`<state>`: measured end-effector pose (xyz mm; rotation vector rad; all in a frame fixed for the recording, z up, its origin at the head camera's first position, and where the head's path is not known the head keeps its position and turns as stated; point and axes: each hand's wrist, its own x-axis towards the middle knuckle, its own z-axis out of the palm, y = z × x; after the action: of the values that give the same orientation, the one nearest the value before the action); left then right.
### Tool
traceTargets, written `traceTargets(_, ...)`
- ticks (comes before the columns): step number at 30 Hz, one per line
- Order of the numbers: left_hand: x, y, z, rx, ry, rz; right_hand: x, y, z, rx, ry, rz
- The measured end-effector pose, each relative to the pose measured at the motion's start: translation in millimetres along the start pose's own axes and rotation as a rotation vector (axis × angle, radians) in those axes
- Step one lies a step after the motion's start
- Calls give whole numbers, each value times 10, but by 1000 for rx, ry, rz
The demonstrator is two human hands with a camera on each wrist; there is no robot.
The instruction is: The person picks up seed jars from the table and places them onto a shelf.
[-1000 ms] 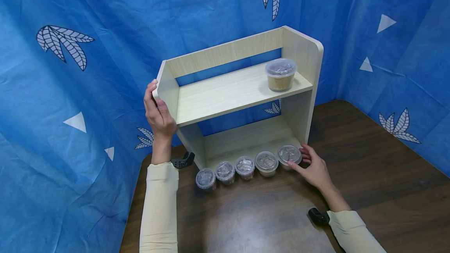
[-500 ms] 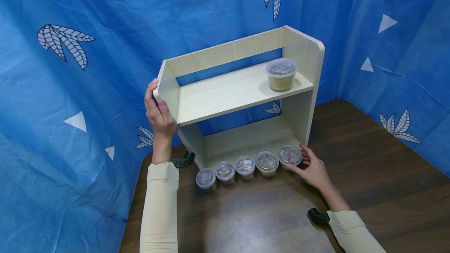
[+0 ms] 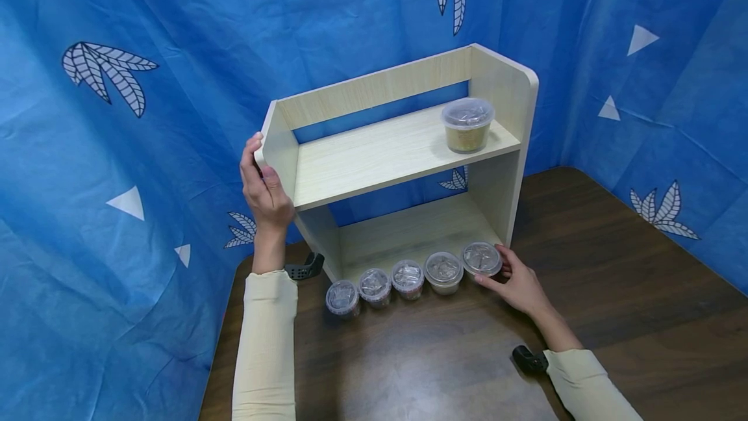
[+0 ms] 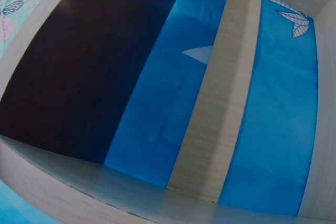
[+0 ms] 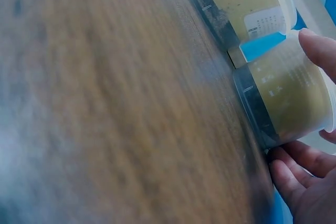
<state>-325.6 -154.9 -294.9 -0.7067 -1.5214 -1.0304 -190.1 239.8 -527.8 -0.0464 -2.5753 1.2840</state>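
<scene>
In the head view, my left hand grips the front edge of the left side panel of a pale wooden two-tier shelf, thumb and fingers on either side of it. My right hand holds the rightmost of several lidded clear plastic tubs lined up along the shelf's front. In the right wrist view, the thumb lies at the lid side of this tub, which has pale yellowish contents, and fingers curl by its base. The left wrist view shows the shelf's crossbar; the left hand is outside it.
A larger lidded tub with yellow contents stands on the upper tier at the right. Four-sided dark wooden table carries everything. A blue patterned curtain hangs behind and along both sides.
My right thumb and fingers have shifted slightly around the rightmost tub. My left hand, the shelf and the tubs stay in place.
</scene>
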Motion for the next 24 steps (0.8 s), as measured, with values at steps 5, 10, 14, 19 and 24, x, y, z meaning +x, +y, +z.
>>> traceTargets(5,0,4,-10,8,-4,1,5,6,-1,-8,-13,1)
traceTargets(10,-2,6,-12,10,-5,2,5,4,-10,-8,-22,-2)
traceTargets(14,-3,4,-10,8,-5,3,5,5,-15,-14,-29,5)
traceTargets(19,-2,3,-11,7,-6,3,12,7,-14,-26,-35,20)
traceTargets(24,2,5,-12,6,-7,5,22,-4,-17,-18,-32,12)
